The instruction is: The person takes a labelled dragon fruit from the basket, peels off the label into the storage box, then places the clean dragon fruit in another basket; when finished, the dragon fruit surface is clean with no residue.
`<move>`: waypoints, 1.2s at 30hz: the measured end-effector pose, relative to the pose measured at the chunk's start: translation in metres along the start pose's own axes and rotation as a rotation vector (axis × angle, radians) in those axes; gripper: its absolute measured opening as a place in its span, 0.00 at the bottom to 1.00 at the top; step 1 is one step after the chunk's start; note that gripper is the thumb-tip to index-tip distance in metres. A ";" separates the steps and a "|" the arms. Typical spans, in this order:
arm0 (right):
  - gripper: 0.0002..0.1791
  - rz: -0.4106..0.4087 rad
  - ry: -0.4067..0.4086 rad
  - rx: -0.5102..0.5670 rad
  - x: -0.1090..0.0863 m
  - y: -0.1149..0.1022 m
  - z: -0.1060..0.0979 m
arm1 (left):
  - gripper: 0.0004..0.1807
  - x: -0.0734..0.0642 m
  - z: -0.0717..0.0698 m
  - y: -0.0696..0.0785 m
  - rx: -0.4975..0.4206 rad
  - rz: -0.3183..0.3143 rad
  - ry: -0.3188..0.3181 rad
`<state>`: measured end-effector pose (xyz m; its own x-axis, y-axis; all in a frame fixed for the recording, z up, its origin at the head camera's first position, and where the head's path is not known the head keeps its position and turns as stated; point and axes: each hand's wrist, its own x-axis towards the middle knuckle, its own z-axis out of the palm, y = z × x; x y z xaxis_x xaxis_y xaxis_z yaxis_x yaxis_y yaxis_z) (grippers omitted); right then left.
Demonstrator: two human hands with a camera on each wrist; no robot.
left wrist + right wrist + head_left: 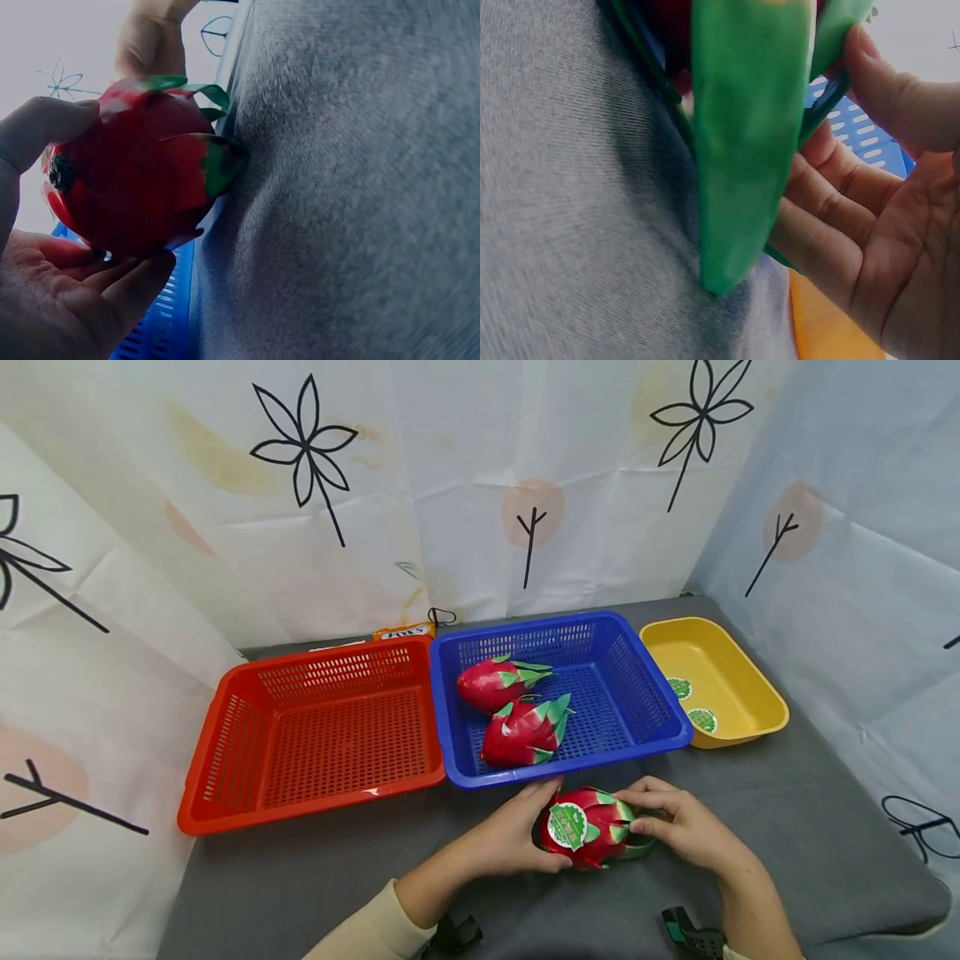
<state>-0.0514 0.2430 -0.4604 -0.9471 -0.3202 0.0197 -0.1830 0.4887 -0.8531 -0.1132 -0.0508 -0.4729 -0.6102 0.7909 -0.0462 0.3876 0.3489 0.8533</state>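
A red dragon fruit (596, 842) with green-tipped scales lies on its side just in front of the blue basket. My left hand (513, 835) grips its rounded end, thumb on the near side and fingers on the far side. At the leafy end, my right hand (686, 825) pinches the green leaves (754, 142) between thumb and fingers. A round green-and-white sticker (567, 825) shows on the fruit's upper face, close to the left hand. In the left wrist view, the dark stub (61, 171) of the fruit's end appears beside the left thumb.
Two more dragon fruits (525, 733) sit in the left part of the blue basket (622, 727). A red basket (345, 752) adjoins it on the left. To the right, a yellow tub (738, 693) holds two green stickers (702, 720). An orange packet (405, 631) shows behind the baskets.
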 end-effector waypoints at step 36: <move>0.05 0.028 0.335 -0.135 0.023 -0.075 0.061 | 0.57 -0.003 -0.001 0.003 0.096 0.057 0.022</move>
<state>-0.0436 0.1489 -0.4278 -0.9821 -0.0321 0.1858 -0.1672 0.6038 -0.7794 -0.1114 -0.0526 -0.4698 -0.5996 0.8002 0.0136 0.4861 0.3506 0.8005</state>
